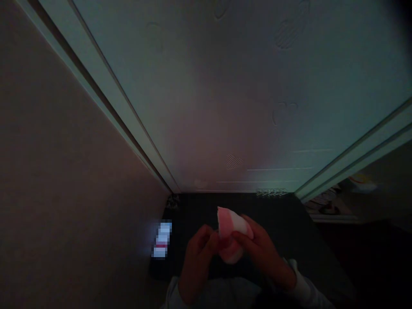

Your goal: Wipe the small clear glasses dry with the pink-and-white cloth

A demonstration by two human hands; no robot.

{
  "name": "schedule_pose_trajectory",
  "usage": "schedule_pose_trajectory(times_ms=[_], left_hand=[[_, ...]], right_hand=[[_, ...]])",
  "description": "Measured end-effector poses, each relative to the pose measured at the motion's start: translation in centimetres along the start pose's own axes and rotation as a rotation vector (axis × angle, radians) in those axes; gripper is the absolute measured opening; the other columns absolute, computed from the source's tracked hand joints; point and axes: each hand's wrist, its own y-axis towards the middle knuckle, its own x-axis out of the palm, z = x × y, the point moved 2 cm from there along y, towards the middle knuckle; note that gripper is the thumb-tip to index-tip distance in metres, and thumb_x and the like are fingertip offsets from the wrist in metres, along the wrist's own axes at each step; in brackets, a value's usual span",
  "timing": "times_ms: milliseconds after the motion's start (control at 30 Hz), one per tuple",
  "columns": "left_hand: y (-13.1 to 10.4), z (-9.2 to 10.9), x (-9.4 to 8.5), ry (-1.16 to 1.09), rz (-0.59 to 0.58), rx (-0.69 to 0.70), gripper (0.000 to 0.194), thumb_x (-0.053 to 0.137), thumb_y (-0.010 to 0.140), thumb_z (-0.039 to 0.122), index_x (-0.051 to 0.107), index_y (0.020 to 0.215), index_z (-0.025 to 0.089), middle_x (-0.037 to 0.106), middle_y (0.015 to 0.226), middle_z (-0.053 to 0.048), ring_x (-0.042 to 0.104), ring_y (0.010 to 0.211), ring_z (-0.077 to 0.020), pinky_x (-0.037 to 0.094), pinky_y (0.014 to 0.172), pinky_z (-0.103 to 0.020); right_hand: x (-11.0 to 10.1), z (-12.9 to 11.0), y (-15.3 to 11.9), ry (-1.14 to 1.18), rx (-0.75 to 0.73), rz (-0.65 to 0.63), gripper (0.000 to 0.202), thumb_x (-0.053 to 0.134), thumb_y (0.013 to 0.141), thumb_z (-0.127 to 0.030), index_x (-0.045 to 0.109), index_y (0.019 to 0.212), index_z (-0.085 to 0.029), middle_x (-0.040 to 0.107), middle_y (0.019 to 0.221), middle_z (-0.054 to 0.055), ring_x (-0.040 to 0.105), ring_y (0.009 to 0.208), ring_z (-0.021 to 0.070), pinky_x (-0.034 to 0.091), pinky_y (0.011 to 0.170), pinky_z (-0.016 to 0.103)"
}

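Note:
In the dim head view, a soft pink and white striped piece of fabric (237, 224), which looks like a sock, is held up in front of my body. My right hand (260, 249) wraps around its right side, thumb across the front. From the left, my left hand (200, 248) pinches its lower left edge with curled fingers. The upper end of the fabric stands up, and a folded part hangs below my right thumb. Some of it is hidden by my fingers.
Beneath my hands is a dark flat surface (289, 227). On its left lies a lit, pixelated screen (162, 239). A pale panel with raised shapes (225, 107) rises ahead, a wall (64, 171) stands left, and shelf items (328, 201) sit at right.

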Motion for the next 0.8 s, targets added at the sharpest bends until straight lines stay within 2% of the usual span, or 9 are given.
schedule_pose_trajectory(times_ms=[100,233,300,400,467,567,667,800], left_hand=[[0.1,0.1,0.2,-0.006,-0.037,0.012,0.038,0.054,0.078,0.053,0.051,0.064,0.019,0.05,0.06,0.003,0.047,0.061,-0.014,0.038,0.057,-0.024],[0.2,-0.1,0.3,-0.025,0.0,0.023,0.027,0.057,0.08,0.045,0.056,0.085,0.019,0.057,0.072,0.001,0.052,0.068,-0.0154,0.041,0.063,-0.025],[0.2,-0.2,0.5,-0.009,-0.011,0.009,0.025,0.058,0.08,0.043,0.057,0.084,0.018,0.058,0.073,0.0,0.054,0.07,-0.0161,0.042,0.064,-0.026],[0.2,-0.3,0.9,0.04,-0.039,-0.001,0.023,0.058,0.08,0.04,0.058,0.08,0.018,0.059,0.072,0.0,0.054,0.071,-0.0163,0.041,0.064,-0.026],[0.1,-0.2,1.1,0.091,-0.043,0.005,0.023,0.057,0.081,0.04,0.059,0.082,0.018,0.058,0.071,0.0,0.053,0.069,-0.0158,0.041,0.063,-0.025],[-0.1,0.1,1.3,0.193,-0.067,0.038,0.022,0.055,0.083,0.039,0.06,0.084,0.018,0.058,0.071,0.0,0.052,0.068,-0.0155,0.04,0.063,-0.025],[-0.4,0.4,1.2,0.312,-0.095,0.089,0.021,0.051,0.086,0.036,0.061,0.087,0.018,0.06,0.073,0.0,0.053,0.069,-0.0159,0.04,0.063,-0.025],[-0.7,0.2,1.2,0.469,-0.133,0.179,0.02,0.051,0.087,0.033,0.062,0.095,0.018,0.064,0.082,-0.004,0.056,0.074,-0.0182,0.041,0.067,-0.027]], right_hand=[[-0.2,0.1,0.1,0.017,0.038,0.03,0.022,0.059,0.077,-0.037,0.055,0.065,-0.018,0.047,0.064,-0.002,0.046,0.059,0.0142,0.04,0.053,0.024],[-0.4,0.0,0.2,0.059,0.097,0.041,0.023,0.06,0.075,-0.038,0.055,0.065,-0.018,0.05,0.064,-0.002,0.048,0.06,0.0147,0.041,0.053,0.025],[-0.5,0.1,0.2,0.092,0.135,0.066,0.023,0.061,0.074,-0.039,0.055,0.068,-0.018,0.051,0.064,-0.002,0.049,0.059,0.015,0.041,0.053,0.025],[-0.7,0.3,0.2,0.143,0.151,0.154,0.022,0.06,0.076,-0.039,0.057,0.082,-0.018,0.056,0.068,-0.001,0.051,0.06,0.0156,0.043,0.053,0.025],[-0.8,0.5,0.2,0.155,0.131,0.216,0.027,0.059,0.077,-0.038,0.056,0.096,-0.019,0.059,0.078,0.001,0.054,0.066,0.0167,0.045,0.057,0.026],[-0.8,0.7,0.2,0.142,0.107,0.255,0.032,0.056,0.081,-0.038,0.053,0.106,-0.019,0.06,0.087,0.004,0.055,0.073,0.0179,0.047,0.063,0.028],[-0.5,0.6,0.0,0.135,0.098,0.215,0.03,0.049,0.086,-0.041,0.054,0.106,-0.019,0.059,0.083,0.003,0.055,0.071,0.0173,0.046,0.063,0.027],[0.3,0.4,-0.2,0.143,0.116,0.092,0.034,0.039,0.09,-0.046,0.058,0.092,-0.017,0.059,0.074,0.001,0.055,0.067,0.0169,0.045,0.06,0.026]])
